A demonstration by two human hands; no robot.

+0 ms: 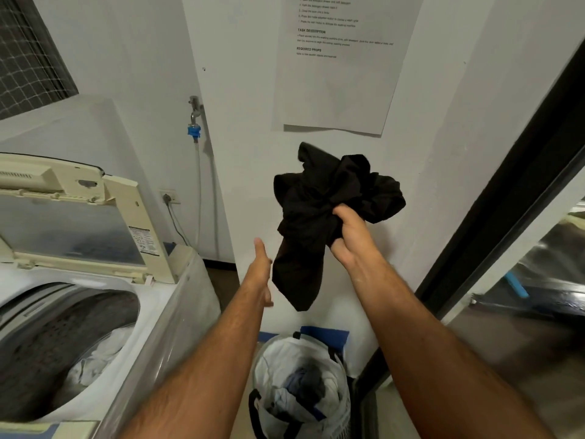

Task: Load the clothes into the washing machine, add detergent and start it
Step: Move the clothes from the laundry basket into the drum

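A crumpled black garment hangs in the air in front of the white wall, above the laundry basket. My right hand grips it in a fist from the right side. My left hand is stretched out flat just left of the garment's hanging lower end, fingers straight, holding nothing. The top-loading washing machine stands at the left with its lid raised. White clothes lie inside its drum. The white mesh laundry basket on the floor below holds several blue, grey and white clothes.
A tap with a blue fitting and hose is on the wall beside the machine, with a wall socket lower down. A printed paper sheet hangs on the wall. A dark-framed glass door runs along the right.
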